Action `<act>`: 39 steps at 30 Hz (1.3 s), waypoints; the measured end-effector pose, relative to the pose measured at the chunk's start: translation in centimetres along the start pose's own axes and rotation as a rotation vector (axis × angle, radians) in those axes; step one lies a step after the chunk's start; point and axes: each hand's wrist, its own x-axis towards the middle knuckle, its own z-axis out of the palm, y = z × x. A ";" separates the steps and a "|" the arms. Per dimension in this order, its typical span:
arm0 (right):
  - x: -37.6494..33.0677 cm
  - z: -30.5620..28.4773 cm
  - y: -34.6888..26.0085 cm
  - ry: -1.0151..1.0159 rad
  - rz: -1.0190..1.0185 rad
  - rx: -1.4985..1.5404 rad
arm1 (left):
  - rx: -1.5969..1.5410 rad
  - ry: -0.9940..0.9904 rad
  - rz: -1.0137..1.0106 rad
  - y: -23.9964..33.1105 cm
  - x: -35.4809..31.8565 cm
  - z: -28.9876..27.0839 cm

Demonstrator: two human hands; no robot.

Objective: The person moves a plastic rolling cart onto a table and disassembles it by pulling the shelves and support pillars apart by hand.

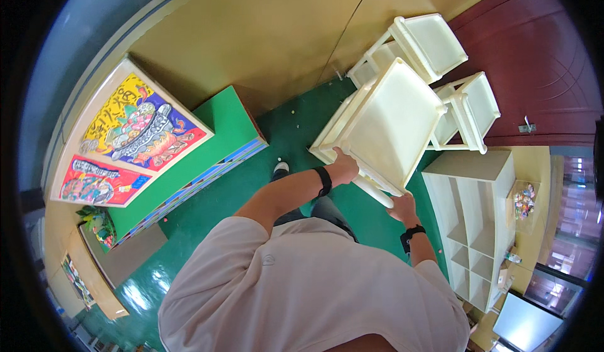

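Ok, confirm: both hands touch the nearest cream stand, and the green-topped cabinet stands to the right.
Wrong side: the head view shows the green-topped cabinet to the left. The left hand and right hand do touch the nearest cream stand.

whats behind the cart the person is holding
Behind the held cart are a far cart and a right cart, also cream, with a dark red door beyond. The held cart covers parts of both, so those parts can't be seen.
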 end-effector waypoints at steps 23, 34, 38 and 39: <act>-12.7 9.2 -1.1 0.206 -0.706 -0.050 | -0.281 0.258 -0.657 26.4 -16.4 18.2; -28.9 16.0 -9.3 0.162 -0.909 -0.162 | -0.451 0.497 -0.866 45.4 -27.3 33.5; -34.8 20.0 -13.5 0.177 -1.084 -0.230 | -0.511 0.562 -0.956 53.5 -32.5 39.8; -36.2 20.5 -15.0 0.158 -1.123 -0.231 | -0.528 0.549 -0.966 55.5 -34.1 41.3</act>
